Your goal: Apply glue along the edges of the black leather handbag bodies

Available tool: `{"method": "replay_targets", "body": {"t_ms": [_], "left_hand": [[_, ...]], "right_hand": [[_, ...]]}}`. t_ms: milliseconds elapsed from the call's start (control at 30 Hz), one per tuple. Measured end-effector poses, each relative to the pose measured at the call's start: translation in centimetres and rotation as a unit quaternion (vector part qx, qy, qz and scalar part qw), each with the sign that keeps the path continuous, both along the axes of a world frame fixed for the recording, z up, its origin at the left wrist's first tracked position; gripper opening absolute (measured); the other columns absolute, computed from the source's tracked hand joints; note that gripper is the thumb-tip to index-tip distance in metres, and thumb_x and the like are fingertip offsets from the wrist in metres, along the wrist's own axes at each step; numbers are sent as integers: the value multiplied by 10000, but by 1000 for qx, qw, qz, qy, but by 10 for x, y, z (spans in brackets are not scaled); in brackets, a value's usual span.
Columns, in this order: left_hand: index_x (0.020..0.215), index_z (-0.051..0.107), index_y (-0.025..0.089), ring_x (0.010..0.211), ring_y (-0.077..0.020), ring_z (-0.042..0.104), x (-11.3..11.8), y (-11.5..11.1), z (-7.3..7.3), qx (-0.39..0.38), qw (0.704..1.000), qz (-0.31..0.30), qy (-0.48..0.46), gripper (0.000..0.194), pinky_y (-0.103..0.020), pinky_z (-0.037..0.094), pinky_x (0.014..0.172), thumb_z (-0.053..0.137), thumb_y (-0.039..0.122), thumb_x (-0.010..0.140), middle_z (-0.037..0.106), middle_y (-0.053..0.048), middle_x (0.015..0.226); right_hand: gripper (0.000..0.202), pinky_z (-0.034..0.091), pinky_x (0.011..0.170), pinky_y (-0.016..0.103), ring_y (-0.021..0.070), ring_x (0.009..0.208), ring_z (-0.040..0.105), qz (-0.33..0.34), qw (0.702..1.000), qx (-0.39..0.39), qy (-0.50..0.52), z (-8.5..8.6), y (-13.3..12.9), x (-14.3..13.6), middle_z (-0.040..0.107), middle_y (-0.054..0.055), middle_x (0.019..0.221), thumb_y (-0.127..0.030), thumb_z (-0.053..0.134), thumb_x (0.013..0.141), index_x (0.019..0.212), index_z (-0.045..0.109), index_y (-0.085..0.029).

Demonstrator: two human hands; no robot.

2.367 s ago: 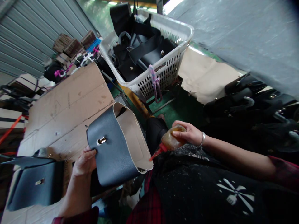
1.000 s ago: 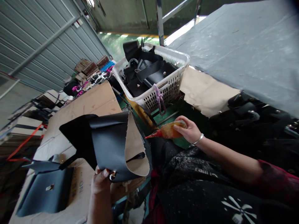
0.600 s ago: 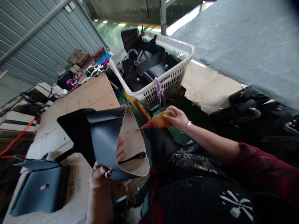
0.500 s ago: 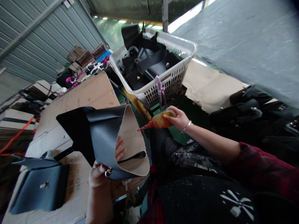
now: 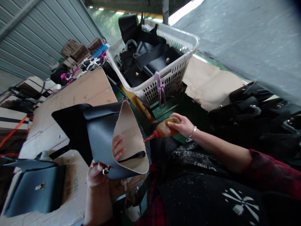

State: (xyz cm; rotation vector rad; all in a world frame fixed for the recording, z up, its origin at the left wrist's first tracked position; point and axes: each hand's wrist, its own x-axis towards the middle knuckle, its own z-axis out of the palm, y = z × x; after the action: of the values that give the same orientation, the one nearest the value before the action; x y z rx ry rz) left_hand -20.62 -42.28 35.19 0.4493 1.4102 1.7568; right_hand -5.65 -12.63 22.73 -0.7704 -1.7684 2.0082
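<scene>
A black leather bag body (image 5: pixel 101 135) with a beige lining is held up by my left hand (image 5: pixel 97 175); the thumb is outside near a metal fitting and the fingers show inside the opening. My right hand (image 5: pixel 182 125) is wrapped round a glue bottle (image 5: pixel 166 127) of amber liquid with a red nozzle. The nozzle's tip is at the right edge of the bag's opening. A black strap end lies inside the opening. Another dark bag (image 5: pixel 36 186) with a metal clasp rests on the cardboard (image 5: pixel 80 91) at the left.
A white plastic basket (image 5: pixel 174 70) full of black bag pieces stands beyond my hands. More black bags (image 5: pixel 249 110) lie at the right, below a grey sheet surface (image 5: pixel 246 40). Boxes and stacked pieces (image 5: pixel 75 51) are at the back left.
The bottle's nozzle has moved slightly down and right, along the edge of the bag's opening. The bag body and my left hand have shifted slightly left in view.
</scene>
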Motion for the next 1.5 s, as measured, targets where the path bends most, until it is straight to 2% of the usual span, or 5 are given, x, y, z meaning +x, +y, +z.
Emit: {"method": "replay_targets", "body": {"t_ms": [200, 600, 833, 1267, 1500], "left_hand": [[1259, 623, 334, 1365, -416, 328, 0, -1, -2, -1, 1000, -5, 13, 554, -615, 277, 1072, 725, 433, 724, 439, -148, 1466], [1147, 683, 322, 1364, -401, 339, -1, -3, -6, 10, 1000, 9, 6, 446, -602, 264, 1081, 725, 448, 721, 459, -149, 1450], [1221, 651, 301, 1357, -420, 342, 0, -2, -5, 2, 1000, 16, 16, 517, -613, 286, 1065, 718, 438, 727, 450, -177, 1450], [1180, 682, 272, 1338, -433, 365, 1, 0, -4, -5, 999, 32, 5, 527, -630, 304, 1047, 772, 401, 677, 480, -200, 1417], [1112, 711, 242, 1316, -452, 387, 0, 1, -6, -1, 999, 39, -4, 503, -657, 313, 1027, 793, 374, 633, 518, -195, 1385]], "right_hand": [[387, 362, 555, 258, 124, 582, 421, -95, 995, 9, 31, -5, 13, -7, 474, -45, 625, -515, 729, 616, 727, 505, -219], [483, 366, 569, 266, 128, 595, 438, -101, 993, 18, 64, 6, 9, -44, 482, -42, 620, -594, 748, 543, 708, 499, -215], [478, 403, 563, 265, 130, 583, 473, -57, 998, -16, 31, -12, 3, -24, 522, -44, 602, -589, 762, 545, 712, 526, -208], [451, 386, 546, 256, 114, 560, 479, 64, 989, -130, -7, 1, -13, 6, 544, -34, 615, -531, 783, 542, 708, 537, -191], [431, 398, 563, 267, 126, 573, 484, 13, 996, -87, -16, -7, -13, 11, 548, -34, 615, -526, 774, 544, 706, 543, -200]]}}
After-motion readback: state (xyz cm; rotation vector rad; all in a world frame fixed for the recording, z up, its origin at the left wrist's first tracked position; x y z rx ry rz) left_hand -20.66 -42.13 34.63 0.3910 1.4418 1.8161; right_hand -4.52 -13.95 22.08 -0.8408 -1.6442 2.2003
